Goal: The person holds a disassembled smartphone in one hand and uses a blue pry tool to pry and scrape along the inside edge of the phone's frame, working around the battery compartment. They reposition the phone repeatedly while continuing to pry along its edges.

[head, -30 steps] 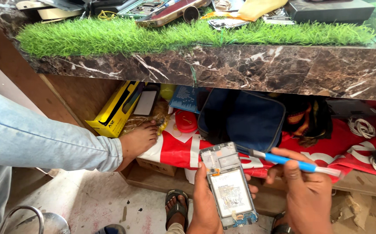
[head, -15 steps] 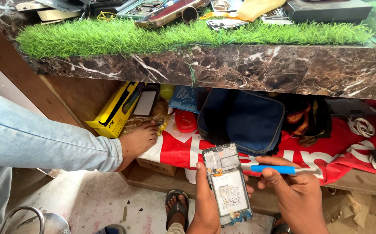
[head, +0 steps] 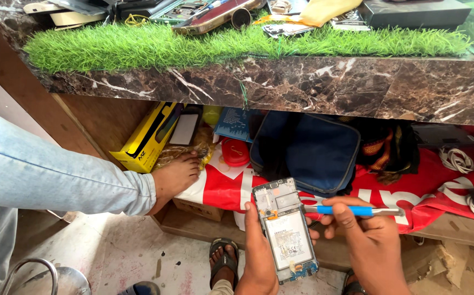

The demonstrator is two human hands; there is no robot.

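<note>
Since a moment ago the right hand has drawn the blue-handled metal screwdriver in closer, its tip now meeting the upper edge of the opened smartphone with exposed battery. Its fingers pinch the tool, which lies nearly level, tip pointing left. The left hand grips the phone from below, long axis running upright, tilted slightly left. Above sits a brown marble worktop topped with green artificial grass; a red-and-white cloth covers the shelf beneath.
</note>
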